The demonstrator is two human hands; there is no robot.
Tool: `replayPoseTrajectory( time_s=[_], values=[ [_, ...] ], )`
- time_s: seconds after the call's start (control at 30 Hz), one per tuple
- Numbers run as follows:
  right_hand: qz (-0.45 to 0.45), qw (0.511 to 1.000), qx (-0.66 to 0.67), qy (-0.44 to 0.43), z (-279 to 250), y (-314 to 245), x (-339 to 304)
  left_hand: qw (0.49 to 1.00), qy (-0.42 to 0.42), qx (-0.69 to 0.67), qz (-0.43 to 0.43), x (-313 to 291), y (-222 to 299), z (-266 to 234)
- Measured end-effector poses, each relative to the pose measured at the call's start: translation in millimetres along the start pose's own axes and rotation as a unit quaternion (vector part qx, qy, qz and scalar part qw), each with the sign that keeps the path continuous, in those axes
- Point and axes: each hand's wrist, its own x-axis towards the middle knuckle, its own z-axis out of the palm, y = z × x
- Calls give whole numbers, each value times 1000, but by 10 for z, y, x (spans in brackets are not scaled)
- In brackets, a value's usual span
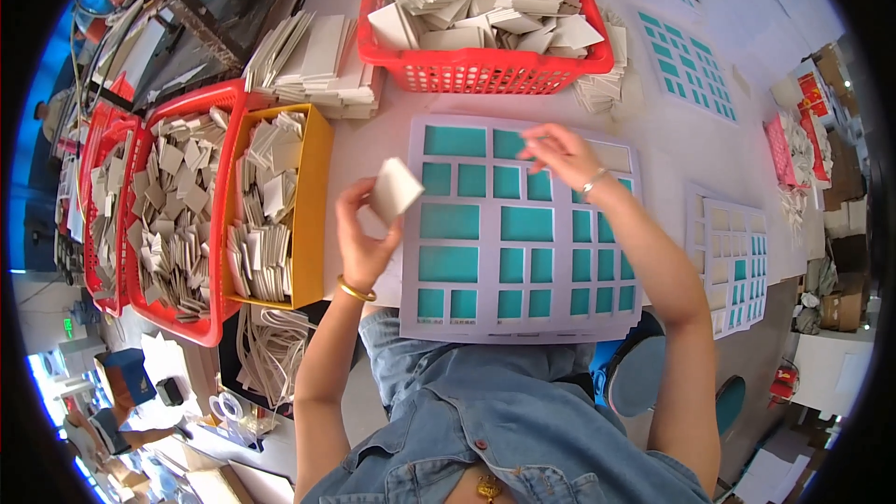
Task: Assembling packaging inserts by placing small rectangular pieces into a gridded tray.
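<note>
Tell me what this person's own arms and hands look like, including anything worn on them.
Both hands are ungloved, and the forearms are bare. The left hand has a smooth, gold-coloured bangle at its wrist; the right hand has a slim, silver-coloured bracelet. A blue denim top covers the shoulders.

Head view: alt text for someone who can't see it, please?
A person's left hand holds what looks like a small stack of pale pieces by a white sheet with teal rectangles, the right hand over the sheet. Red baskets and a yellow box hold many similar pieces.
</note>
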Motion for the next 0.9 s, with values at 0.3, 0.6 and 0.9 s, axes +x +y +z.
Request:
replayPoseTrajectory(
  time_s=[0.3, 0.6, 0.9],
  values=[
    [148, 941, 249, -173, 859, -707, -112, 988, -95, -28, 116, 132, 434, 57],
    [-57, 998, 26, 18, 660, -225, -323, 945, -252, 121, 171, -128, 491, -159],
    [-16, 997, 50, 64, 775, -31, -455, 908, -360, 159, 144, -312, 370, -104]
  ],
)
